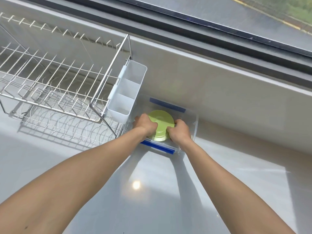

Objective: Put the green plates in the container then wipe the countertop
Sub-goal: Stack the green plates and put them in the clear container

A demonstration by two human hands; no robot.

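Observation:
A stack of green plates (161,126) sits inside a clear plastic container (194,122) with blue handles, against the back wall of the grey countertop (152,191). My left hand (145,124) grips the stack's left edge, thumb on top. My right hand (179,131) grips its right edge in the same way. Both hands are down inside the container. Whether the stack rests on the container's floor is hidden by my hands.
A wire dish rack (55,85) stands at the left, with a white cutlery holder (128,92) hung on its right end, close above the container's left side. A window sill (219,44) runs along the back.

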